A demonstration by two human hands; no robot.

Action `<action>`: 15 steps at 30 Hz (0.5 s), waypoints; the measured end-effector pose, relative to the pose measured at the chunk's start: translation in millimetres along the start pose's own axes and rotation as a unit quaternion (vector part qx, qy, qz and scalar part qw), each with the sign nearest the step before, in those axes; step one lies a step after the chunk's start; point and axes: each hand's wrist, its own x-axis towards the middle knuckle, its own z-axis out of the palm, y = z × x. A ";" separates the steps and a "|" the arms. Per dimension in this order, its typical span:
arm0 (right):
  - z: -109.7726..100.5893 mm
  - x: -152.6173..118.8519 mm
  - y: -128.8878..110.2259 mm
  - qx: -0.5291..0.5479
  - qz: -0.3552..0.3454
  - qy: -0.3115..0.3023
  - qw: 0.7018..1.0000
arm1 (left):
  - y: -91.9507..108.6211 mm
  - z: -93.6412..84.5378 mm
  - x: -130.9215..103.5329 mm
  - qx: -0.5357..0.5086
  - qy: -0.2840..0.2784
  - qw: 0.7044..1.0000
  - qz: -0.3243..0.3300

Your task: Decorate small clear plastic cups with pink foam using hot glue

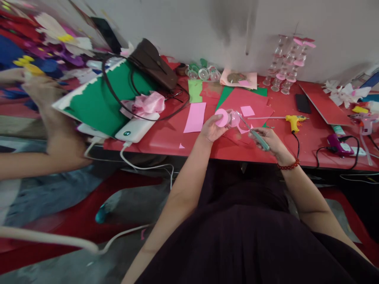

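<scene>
My left hand (pixel 211 128) is closed around a small clear plastic piece (pixel 233 118) with a round pink disc (pixel 222 118) on its near end. The piece looks like clear cups joined together, and pink shows through it. In my right hand (pixel 271 141) lies a knife with a grey-green handle (pixel 260 141); my fingers are wrapped round the handle. Its thin metal blade points up and left, with the tip beside the clear plastic. Whether the tip touches it I cannot tell. Under my hands are pink and red paper sheets (pixel 245 98).
A yellow glue gun (pixel 293 123) with a cord lies right of my hands. Linked clear cups (pixel 291 65) hang by the wall. A black phone (pixel 302 103), purple plug block (pixel 340 145), white power bank (pixel 137 128) and brown bag (pixel 155 65) surround the work. Another person's arm (pixel 50 118) is at left.
</scene>
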 end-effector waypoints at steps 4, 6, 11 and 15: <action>-4.6 -2.0 -4.0 -0.045 -0.011 -0.012 0.999 | 0.4 0.5 0.3 -0.018 -0.015 1.000 -0.007; -6.7 -1.3 -4.0 -0.069 -0.017 -0.008 0.997 | 0.2 0.7 0.7 -0.025 -0.011 1.000 -0.005; -21.5 1.8 -2.0 -0.277 -0.077 0.091 0.953 | -0.1 3.1 3.4 -0.048 0.052 0.997 0.017; -34.0 -4.7 -4.7 -0.565 -0.034 0.169 0.807 | 0.9 5.1 6.1 -0.062 0.104 0.992 0.031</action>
